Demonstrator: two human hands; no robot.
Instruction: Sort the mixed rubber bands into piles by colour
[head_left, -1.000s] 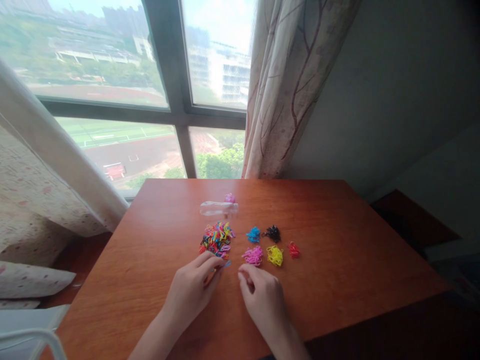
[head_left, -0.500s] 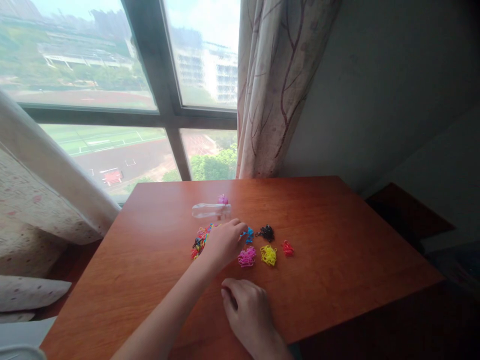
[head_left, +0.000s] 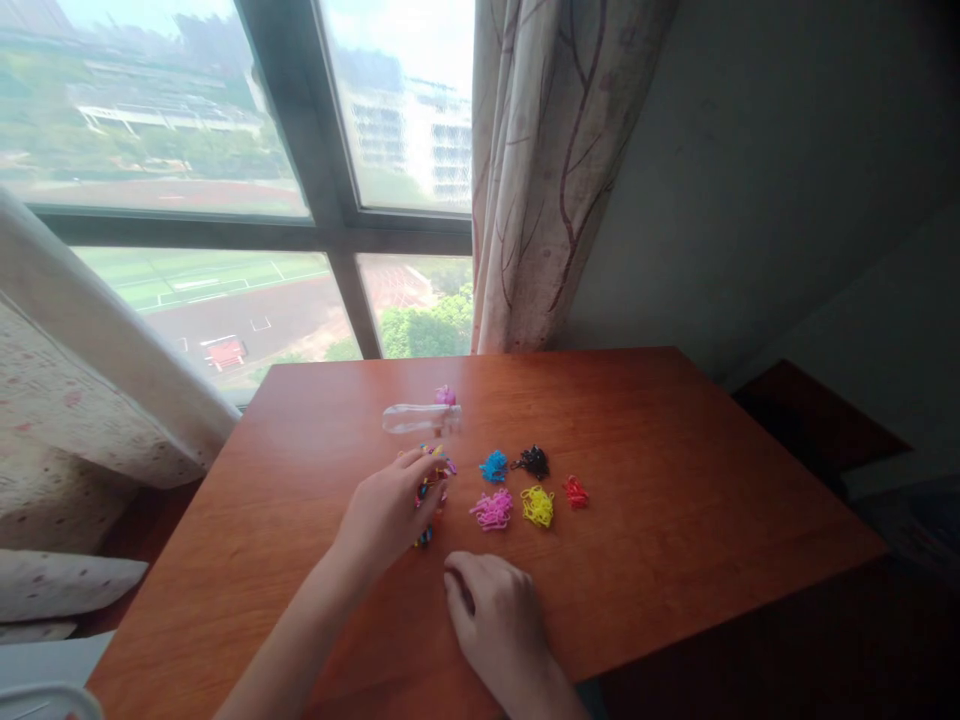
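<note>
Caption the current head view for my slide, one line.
Left hand at the multicolored band pile, right hand loosely curled; blue, black, pink, yellow and red piles alongside.

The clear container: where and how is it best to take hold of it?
I would pinch the container by its left half, from above, across its narrow width. It lies long and narrow across the table, and the pink item is just behind its right end, so the left half seems freer.

I see a blue pile (head_left: 494, 466), black pile (head_left: 535, 461), pink pile (head_left: 493, 510), yellow pile (head_left: 538, 507), red pile (head_left: 575, 492), multicoloured heap (head_left: 429, 489), reddish-brown tabletop (head_left: 660, 540) and branch-patterned curtain (head_left: 555, 180).
</note>
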